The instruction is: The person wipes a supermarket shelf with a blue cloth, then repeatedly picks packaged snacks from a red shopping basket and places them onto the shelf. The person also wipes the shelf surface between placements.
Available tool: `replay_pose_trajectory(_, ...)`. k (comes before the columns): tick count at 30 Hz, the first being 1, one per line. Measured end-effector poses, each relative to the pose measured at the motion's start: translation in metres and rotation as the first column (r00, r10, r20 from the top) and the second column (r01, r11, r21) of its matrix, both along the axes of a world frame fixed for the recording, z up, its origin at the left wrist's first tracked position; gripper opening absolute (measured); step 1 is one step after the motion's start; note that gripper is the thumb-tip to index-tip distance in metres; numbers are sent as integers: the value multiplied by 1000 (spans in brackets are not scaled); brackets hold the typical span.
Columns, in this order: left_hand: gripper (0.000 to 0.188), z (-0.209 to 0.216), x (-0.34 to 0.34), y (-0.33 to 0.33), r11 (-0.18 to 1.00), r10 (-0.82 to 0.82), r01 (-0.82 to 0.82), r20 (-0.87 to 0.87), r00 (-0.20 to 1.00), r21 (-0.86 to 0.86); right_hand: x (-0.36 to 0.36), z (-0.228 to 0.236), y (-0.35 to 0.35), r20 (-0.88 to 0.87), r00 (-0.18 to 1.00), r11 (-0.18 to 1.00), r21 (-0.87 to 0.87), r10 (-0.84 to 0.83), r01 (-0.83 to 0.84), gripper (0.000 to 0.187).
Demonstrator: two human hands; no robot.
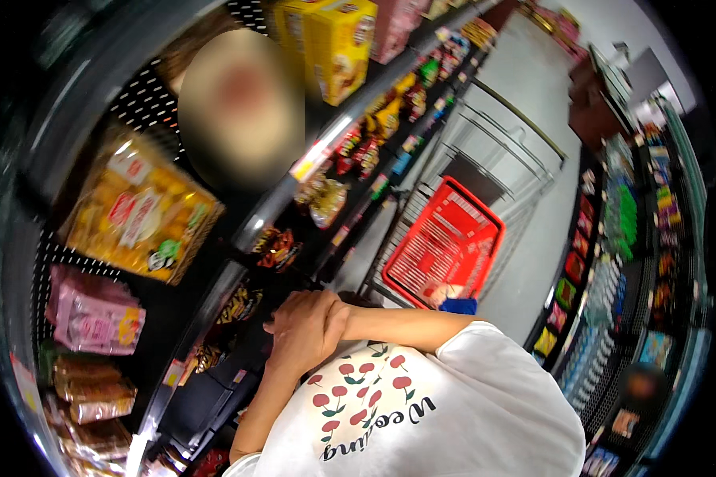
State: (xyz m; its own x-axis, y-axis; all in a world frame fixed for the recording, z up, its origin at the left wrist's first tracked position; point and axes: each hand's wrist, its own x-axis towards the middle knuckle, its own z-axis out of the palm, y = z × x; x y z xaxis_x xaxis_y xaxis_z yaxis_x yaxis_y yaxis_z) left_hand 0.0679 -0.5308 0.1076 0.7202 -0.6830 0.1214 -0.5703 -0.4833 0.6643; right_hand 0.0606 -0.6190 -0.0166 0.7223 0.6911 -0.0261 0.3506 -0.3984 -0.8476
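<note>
My two hands are clasped together in front of my white T-shirt [469,389], beside the shelf edge. My right hand [336,318] reaches across from the right and wraps over my left hand [294,330]. The left hand looks closed, with its fingers mostly hidden beneath. No goods show in either hand. Closest to them on a lower shelf are dark snack bags [278,248] with orange markings. Ahead of me and to the right stands a wire shopping cart [497,119] holding a red plastic basket [422,254].
The left shelf carries a yellow package [139,211], pink pouches [99,318], brown packs [95,389] and yellow boxes [344,52]; part of it is blurred. Across the pale aisle floor [525,71], another shelf holds water bottles [585,362] and green bottles [622,215].
</note>
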Motion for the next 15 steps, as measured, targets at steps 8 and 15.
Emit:
replay_pose_trajectory(8, 21, -35, -24, -93, 944, -327, 330, 121, 937, -10, -4, -24, -41, 399, 841, 805, -320, -365, 501, 23)
replay_pose_trajectory(15, 35, -79, -19, -107, 958, -279, 273, 69, 958, 82, -75, -10, -151, -55, 819, 821, -18, -571, 571, 40)
